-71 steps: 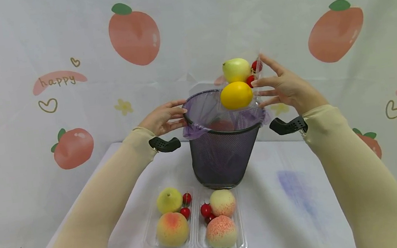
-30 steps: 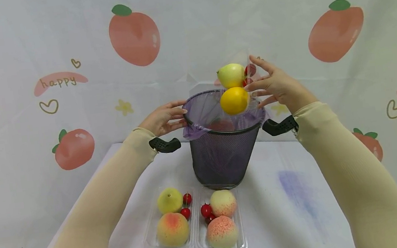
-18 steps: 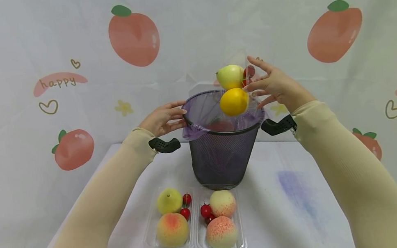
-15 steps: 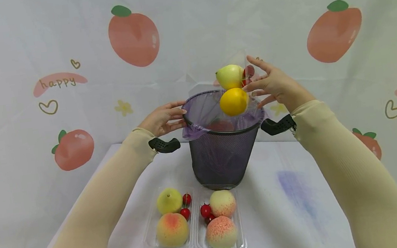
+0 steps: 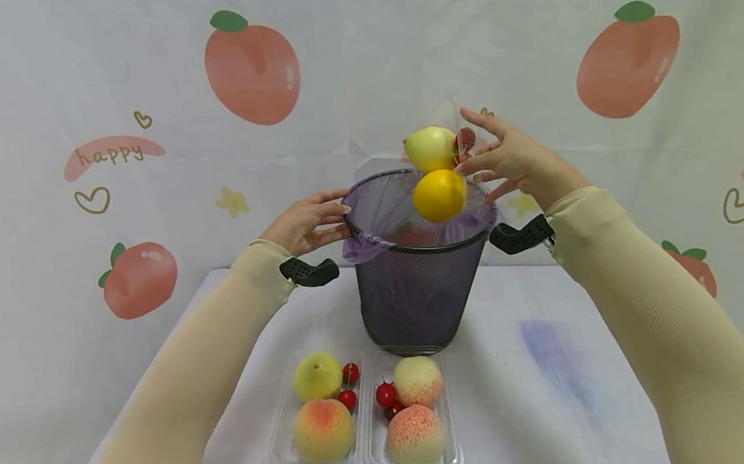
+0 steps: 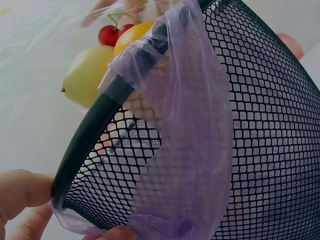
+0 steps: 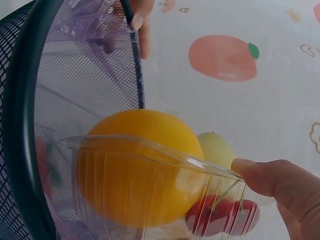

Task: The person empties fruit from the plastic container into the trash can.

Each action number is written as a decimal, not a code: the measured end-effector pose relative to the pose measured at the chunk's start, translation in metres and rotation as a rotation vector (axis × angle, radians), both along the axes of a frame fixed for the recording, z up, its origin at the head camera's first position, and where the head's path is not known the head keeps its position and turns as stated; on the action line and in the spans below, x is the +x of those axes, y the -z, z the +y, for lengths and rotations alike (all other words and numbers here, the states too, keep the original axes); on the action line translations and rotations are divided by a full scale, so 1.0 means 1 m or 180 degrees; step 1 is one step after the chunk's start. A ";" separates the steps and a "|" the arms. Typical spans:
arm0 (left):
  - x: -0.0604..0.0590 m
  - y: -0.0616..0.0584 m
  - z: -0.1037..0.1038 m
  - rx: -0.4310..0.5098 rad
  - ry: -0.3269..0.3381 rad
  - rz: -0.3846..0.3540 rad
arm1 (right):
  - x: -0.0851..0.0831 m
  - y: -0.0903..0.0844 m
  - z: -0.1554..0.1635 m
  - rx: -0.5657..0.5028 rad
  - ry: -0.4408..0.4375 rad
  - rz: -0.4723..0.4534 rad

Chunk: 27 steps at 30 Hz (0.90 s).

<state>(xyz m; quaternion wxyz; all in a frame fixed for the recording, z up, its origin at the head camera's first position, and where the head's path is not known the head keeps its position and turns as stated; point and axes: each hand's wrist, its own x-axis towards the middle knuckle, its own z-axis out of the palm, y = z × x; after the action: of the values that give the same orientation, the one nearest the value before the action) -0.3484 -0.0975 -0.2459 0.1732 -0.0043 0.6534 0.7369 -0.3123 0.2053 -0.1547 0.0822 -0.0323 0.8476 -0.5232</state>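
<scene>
Overhead, the right hand [image 5: 519, 160] pinches a clear tray [image 5: 455, 146] tipped on edge above the bin [image 5: 420, 280]; an orange [image 5: 438, 194] and pear [image 5: 430, 149] sit against the tray, left of the fingers. The left hand [image 5: 306, 221] grips the bin's left rim.

At the left wrist, fingers [image 6: 22, 192] pinch rim and purple liner [image 6: 185, 165].

At the right wrist, a thumb [image 7: 280, 182] clamps the tray's edge, beside the bin's rim.
</scene>
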 end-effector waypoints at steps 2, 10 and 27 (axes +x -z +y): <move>0.000 0.000 0.000 -0.0002 0.0009 0.0005 | 0.000 0.001 0.000 0.0027 -0.0004 0.0001; 0.002 -0.002 0.001 0.0019 -0.0011 -0.0012 | -0.001 0.003 0.000 0.0049 -0.0019 -0.0019; 0.002 -0.001 0.000 0.0008 0.0030 0.0004 | -0.001 0.003 0.004 -0.0172 0.0020 -0.0103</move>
<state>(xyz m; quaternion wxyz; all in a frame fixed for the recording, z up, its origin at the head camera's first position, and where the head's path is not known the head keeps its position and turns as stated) -0.3461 -0.0971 -0.2453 0.1762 -0.0006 0.6526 0.7369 -0.3133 0.2093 -0.1575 0.0932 -0.0234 0.8318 -0.5466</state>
